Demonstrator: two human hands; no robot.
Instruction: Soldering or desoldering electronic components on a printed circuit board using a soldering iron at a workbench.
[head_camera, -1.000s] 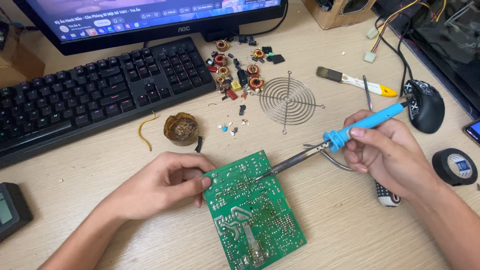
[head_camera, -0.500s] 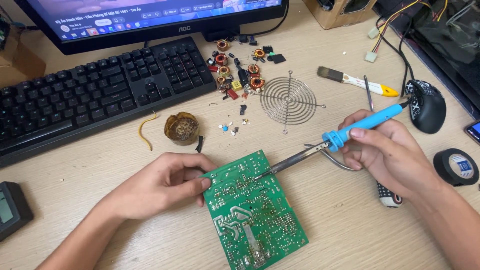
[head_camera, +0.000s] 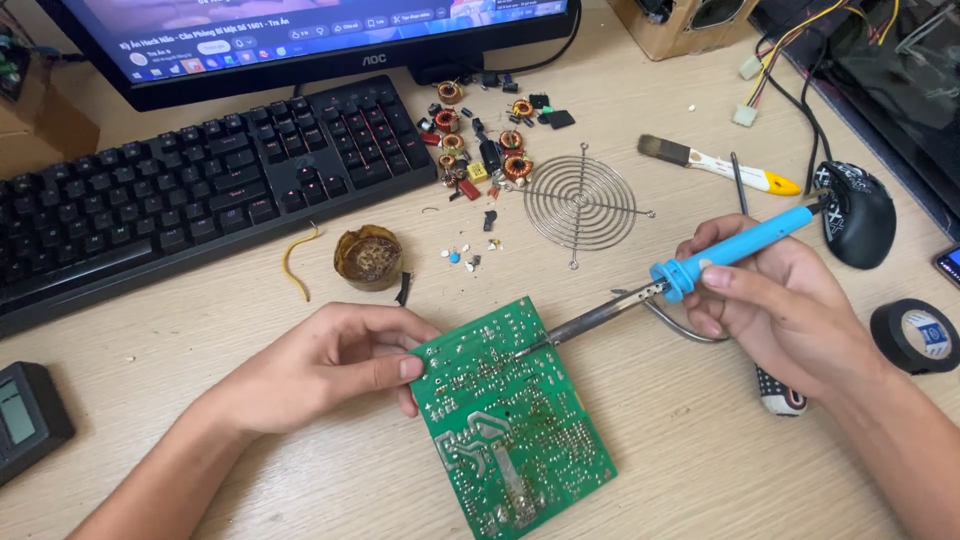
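A pale wood-grain bench (head_camera: 150, 330) fills the view from above, crowded with electronics clutter. Along the far edge stand a dark monitor (head_camera: 330, 40) and a black keyboard (head_camera: 190, 190). Right of the keyboard lies a scatter of small copper-wound coils (head_camera: 480, 140) and loose parts, then a round wire fan guard (head_camera: 580, 203), a small brush (head_camera: 715, 165) with a white and yellow handle, and a black mouse (head_camera: 858, 213). A round tin of brownish flux (head_camera: 367, 257) sits near the middle, a roll of black tape (head_camera: 915, 335) at the right edge.

A green circuit board (head_camera: 515, 425), rectangular and tilted, lies flat on the bench near the front, solder side up, dotted with silvery joints and broad traces. The left hand (head_camera: 320, 365) rests at the board's upper left corner, fingers curled, thumb pressing the edge to steady it.

The right hand (head_camera: 780, 310) is closed around the smooth blue handle of a soldering iron (head_camera: 690, 275), held like a pen, well to the right of the board. The iron's grey metal shaft slants down and left, its tip touching the board near its top edge.
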